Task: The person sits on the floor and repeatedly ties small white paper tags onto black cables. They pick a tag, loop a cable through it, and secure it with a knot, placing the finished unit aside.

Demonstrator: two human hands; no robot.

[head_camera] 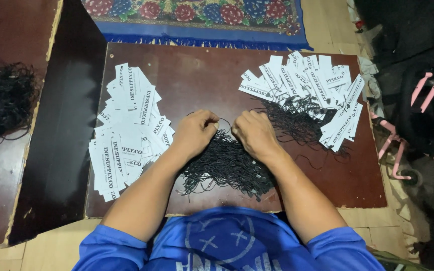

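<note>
Black strings (227, 163) heaped crosswise, both hands (194, 131) (253, 133) pinching one loop.

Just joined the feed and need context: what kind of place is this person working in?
Probably a home workspace on the floor, not a factory. A low brown board serves as the table, a floral rug lies beyond it, and both hands work black strings between piles of white paper tags.

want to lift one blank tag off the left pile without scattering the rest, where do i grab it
Take a tag at the outer edge of the left pile, by its free short end, coming from the left. The tags overlap loosely and fan outward, so edge ones lie least covered. Both hands are busy in the black strings.
</note>
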